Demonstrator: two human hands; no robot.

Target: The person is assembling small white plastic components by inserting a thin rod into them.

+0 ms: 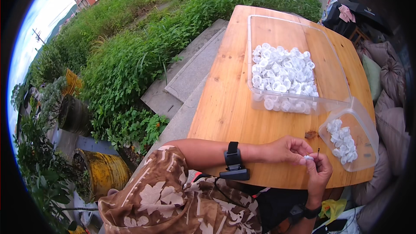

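My left hand [291, 151] is closed in a pinch on a small white plastic piece [308, 157], just over the near edge of the wooden table. Against it comes my right hand [320, 171], its thumb and fingers also closed at the piece. A thin dark rod [318, 151] sticks up from the right fingers; its lower end is hidden. Beyond the hands, a large clear plastic bin [331, 67] holds a heap of white and clear plastic pieces [284, 69]. A smaller clear tub [368, 158] to the right holds fewer white pieces [342, 141].
The wooden table [225, 104] has its near edge by my lap. Grey bundled sacks [392, 117] crowd its right side. Stone slabs [195, 78] and green plants [125, 56] lie to the left, with a rusty yellow drum [102, 173] nearer.
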